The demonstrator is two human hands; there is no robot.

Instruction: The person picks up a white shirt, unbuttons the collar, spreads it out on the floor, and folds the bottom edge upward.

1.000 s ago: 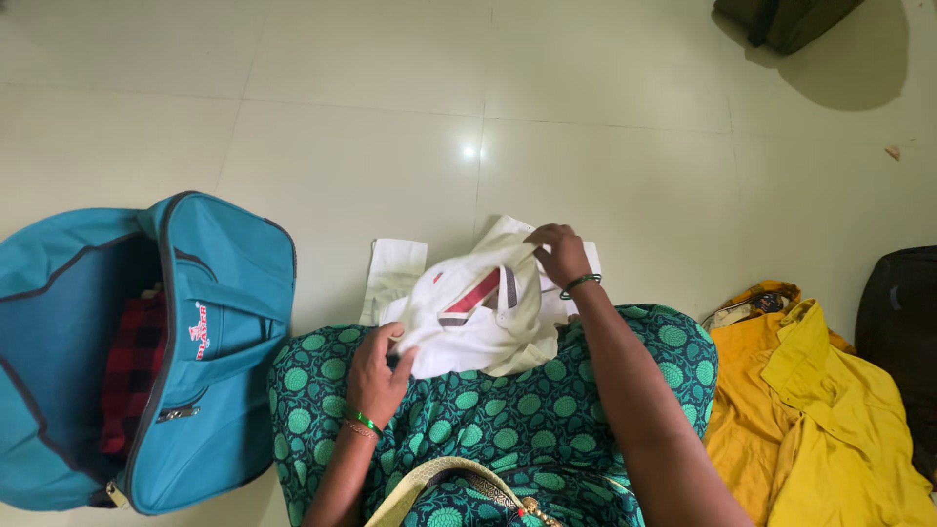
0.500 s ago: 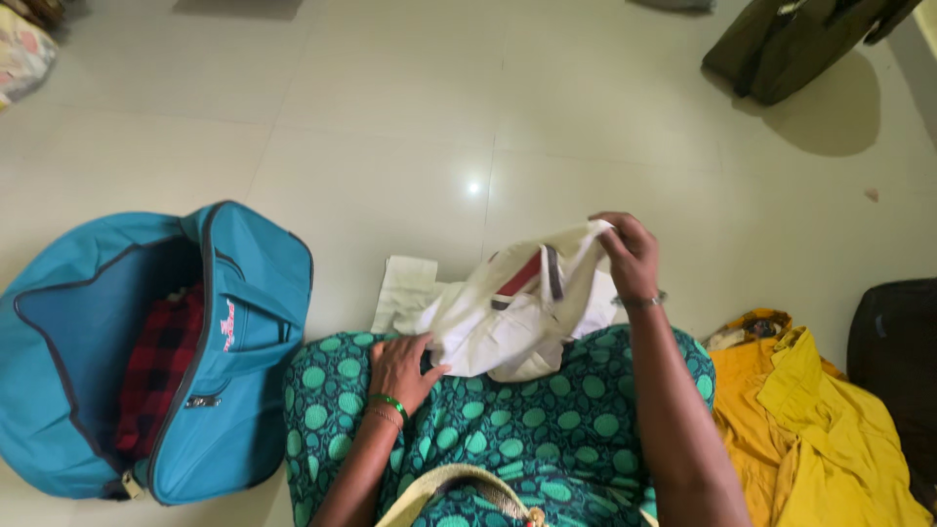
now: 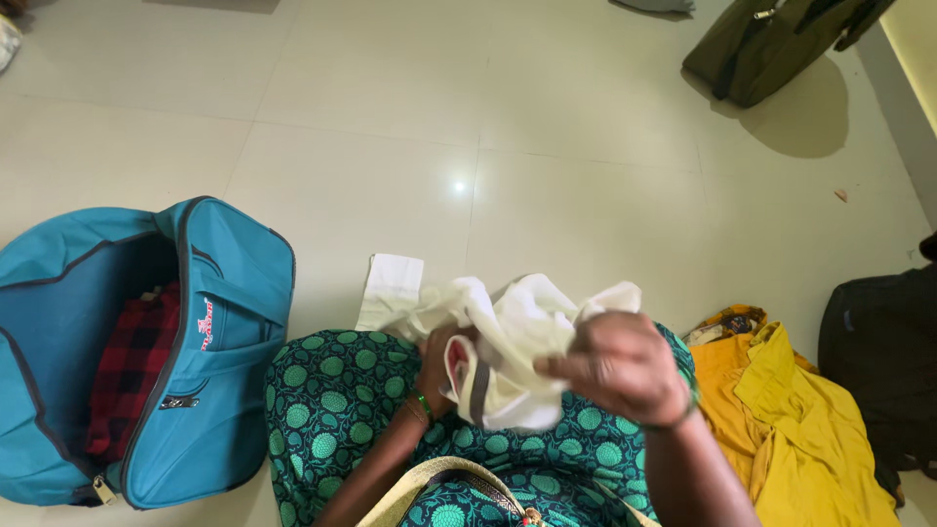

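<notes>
Shirt (image 3: pixel 517 337): thin white cloth, matt, soft and creased, with a red and grey woven band. Bag (image 3: pixel 210 351): teal synthetic fabric, smooth, faint sheen; metal zip pull. Inside it, checked cloth (image 3: pixel 127 366), red and black, matt. Floor (image 3: pixel 390 117): pale tiles, glossy, reflecting a light spot. Dress (image 3: pixel 332 410): printed green cloth, matt. Yellow garments (image 3: pixel 791 410): matt cloth, rumpled.
</notes>
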